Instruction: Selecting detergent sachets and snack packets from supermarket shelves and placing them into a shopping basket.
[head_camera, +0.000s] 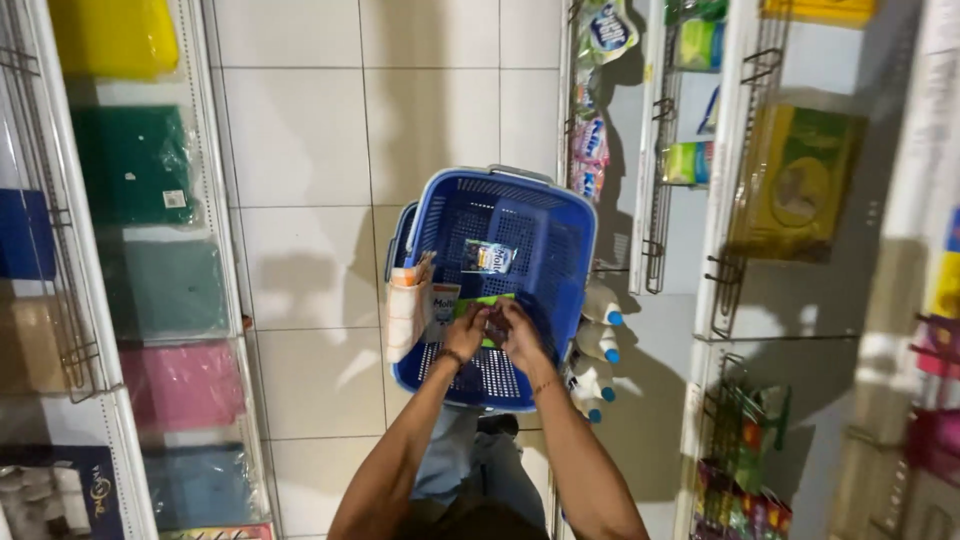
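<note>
A blue plastic shopping basket (560, 240) sits on the tiled floor below me. My left hand (466, 332) and my right hand (520, 335) meet inside it, both gripping a small green package (487, 300) between them. A small blue and white packet (488, 257) lies on the basket's bottom just beyond my hands. A white and orange wrapped pack (407, 305) leans against the basket's left wall.
Shelves on the left hold folded items in clear wrap, green (135, 160), pink (185, 385) and blue. Right shelves carry hanging packets, a yellow-green box (795, 185) and white bottles with blue caps (600, 345) beside the basket. White floor tiles (300, 260) lie between.
</note>
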